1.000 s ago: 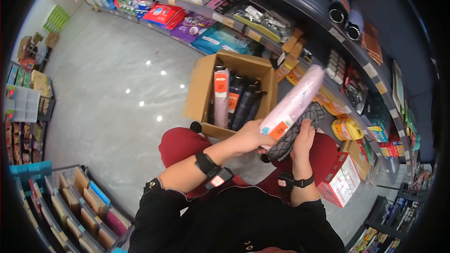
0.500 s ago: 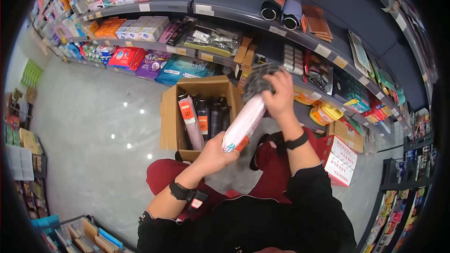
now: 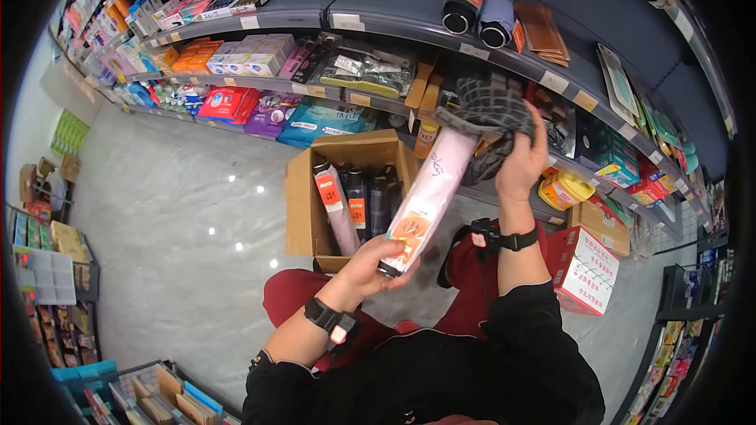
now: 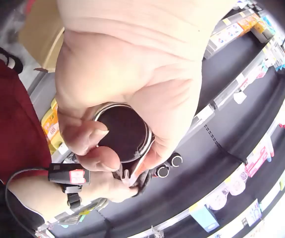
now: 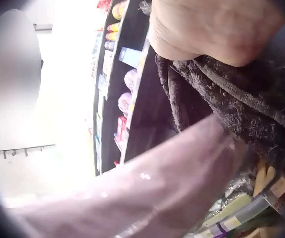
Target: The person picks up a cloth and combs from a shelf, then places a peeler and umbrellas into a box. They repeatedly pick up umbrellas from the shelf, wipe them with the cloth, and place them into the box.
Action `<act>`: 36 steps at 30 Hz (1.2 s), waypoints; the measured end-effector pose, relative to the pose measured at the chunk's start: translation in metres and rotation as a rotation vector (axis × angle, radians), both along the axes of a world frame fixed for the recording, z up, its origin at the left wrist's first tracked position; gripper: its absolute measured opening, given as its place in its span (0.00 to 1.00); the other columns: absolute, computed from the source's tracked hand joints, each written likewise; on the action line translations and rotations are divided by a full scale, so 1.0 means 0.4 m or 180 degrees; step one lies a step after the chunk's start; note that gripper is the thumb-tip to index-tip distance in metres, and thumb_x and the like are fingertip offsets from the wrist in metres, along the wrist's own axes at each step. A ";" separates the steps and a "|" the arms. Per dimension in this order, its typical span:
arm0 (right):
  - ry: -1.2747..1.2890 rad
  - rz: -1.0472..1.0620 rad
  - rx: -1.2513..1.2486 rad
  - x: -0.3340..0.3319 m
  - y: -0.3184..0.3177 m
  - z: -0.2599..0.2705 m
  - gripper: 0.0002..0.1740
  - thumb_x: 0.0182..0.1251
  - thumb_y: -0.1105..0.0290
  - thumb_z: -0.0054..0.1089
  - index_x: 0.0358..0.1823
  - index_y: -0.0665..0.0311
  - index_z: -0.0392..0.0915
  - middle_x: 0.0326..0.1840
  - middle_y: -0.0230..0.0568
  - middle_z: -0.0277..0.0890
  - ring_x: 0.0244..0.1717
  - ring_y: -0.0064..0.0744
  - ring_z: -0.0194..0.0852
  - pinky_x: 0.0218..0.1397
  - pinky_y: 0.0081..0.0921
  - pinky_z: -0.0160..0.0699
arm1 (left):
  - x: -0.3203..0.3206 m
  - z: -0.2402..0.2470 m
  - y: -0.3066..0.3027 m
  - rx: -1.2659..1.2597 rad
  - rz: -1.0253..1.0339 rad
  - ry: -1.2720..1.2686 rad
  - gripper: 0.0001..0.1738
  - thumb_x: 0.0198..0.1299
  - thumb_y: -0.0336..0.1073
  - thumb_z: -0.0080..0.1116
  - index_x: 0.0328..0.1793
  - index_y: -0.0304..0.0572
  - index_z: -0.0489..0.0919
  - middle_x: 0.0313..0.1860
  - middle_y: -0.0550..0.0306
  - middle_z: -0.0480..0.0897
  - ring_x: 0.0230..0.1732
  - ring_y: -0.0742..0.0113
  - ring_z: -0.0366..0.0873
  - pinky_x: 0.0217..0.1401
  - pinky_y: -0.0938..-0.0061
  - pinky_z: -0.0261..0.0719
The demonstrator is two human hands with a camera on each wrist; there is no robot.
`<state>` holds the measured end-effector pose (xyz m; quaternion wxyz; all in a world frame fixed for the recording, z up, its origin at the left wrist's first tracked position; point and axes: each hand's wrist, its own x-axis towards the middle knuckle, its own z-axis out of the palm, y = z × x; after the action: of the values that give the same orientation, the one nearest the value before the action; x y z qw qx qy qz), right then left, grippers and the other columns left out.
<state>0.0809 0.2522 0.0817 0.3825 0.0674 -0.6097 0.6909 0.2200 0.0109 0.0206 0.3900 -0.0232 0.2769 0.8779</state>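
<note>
A folded pink umbrella [image 3: 435,177] with a glossy surface and an orange label slants up and away in the head view. My left hand [image 3: 364,267] grips its near end, fingers curled round the round black end [image 4: 122,131] with a silver ring in the left wrist view. At the far end, my right hand [image 3: 521,167] holds a dark grey checked cloth [image 3: 492,106], bunched over and beside the umbrella. The right wrist view shows the fuzzy cloth [image 5: 231,94] lying against the pink umbrella [image 5: 147,188]; the right fingertips are partly hidden by it.
An open cardboard box [image 3: 301,216] with several folded umbrellas [image 3: 356,201] stands on the floor, left of the held one. Stocked shelves [image 3: 409,27] run along the far side. A red and white carton [image 3: 584,271] sits beside the right knee.
The cloth has gone from beneath the umbrella to over its far end, with the right hand. The umbrella has rolled, its orange label now facing up. The head view has shifted toward the shelves.
</note>
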 end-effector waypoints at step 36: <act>-0.3090 0.2356 -0.1881 0.184 -0.174 -0.202 0.26 0.77 0.53 0.46 0.52 0.73 0.76 0.42 0.46 0.83 0.36 0.36 0.84 0.40 0.28 0.85 | -0.044 0.029 0.017 -0.5088 0.1536 0.2954 0.28 0.46 0.32 0.68 0.53 0.34 0.69 0.40 0.36 0.79 0.41 0.38 0.80 0.43 0.56 0.79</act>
<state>0.1543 0.1827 0.0011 -0.1940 -0.1535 -0.4346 0.8659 0.2022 0.0179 0.0322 -0.0815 0.0113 0.9095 0.4074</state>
